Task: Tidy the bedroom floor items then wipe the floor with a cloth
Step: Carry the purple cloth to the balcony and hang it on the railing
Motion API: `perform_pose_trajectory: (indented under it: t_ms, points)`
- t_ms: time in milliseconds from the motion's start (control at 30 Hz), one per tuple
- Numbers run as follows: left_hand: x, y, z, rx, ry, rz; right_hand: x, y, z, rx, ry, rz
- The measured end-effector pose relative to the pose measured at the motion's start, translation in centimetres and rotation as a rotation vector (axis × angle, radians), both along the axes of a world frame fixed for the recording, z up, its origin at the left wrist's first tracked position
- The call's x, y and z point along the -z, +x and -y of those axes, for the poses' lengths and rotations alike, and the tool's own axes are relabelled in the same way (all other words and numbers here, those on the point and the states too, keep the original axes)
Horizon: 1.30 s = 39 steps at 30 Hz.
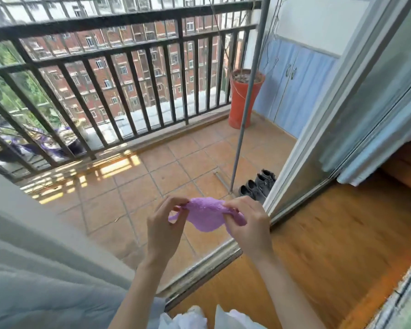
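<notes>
a person stands at the balcony doorway, both hands raised over the door track. the left hand pinches one edge of a purple cloth; the right hand grips the other, stretching it between them. if either pinch slips, the cloth likely drops onto the balcony tiles and picks up grit before wiping.

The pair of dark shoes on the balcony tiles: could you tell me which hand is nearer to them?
Right. The right hand grips the purple cloth just below the pair of dark shoes; the left hand pinches the cloth's other end, farther left.
</notes>
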<state>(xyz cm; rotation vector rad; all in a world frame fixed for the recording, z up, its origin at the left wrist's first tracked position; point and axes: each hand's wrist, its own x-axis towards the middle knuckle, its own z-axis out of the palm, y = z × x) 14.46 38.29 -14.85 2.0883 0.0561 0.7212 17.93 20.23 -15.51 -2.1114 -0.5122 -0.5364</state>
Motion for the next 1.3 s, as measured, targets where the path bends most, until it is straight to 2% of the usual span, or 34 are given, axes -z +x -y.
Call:
perform_pose_trajectory:
  t_ms: [333, 500, 733, 900, 1100, 1300]
  points:
    - [-0.5, 7.5, -2.2, -0.055, 0.06, 0.001, -0.2, 8.7, -2.5, -0.053, 0.053, 0.005]
    - [-1.9, 12.1, -2.4, -0.141, 0.042, 0.006, -1.8, 14.8, -3.2, -0.169, 0.082, 0.035]
    - [-5.5, 18.2, -1.9, -0.28, 0.056, 0.148, -5.5, 23.3, -3.7, -0.325, 0.076, 0.066]
    - [-7.5, 21.3, -2.4, -0.324, 0.207, 0.233, -7.5, 28.0, -4.3, -0.475, 0.05, 0.124]
    - [-10.2, 23.4, -2.4, -0.373, 0.231, 0.269, -9.8, 30.9, -5.2, -0.624, 0.018, 0.066]
    - [-14.8, 24.4, -3.5, -0.332, 0.269, 0.29, -13.6, 31.8, -6.9, -0.733, 0.019, 0.055]
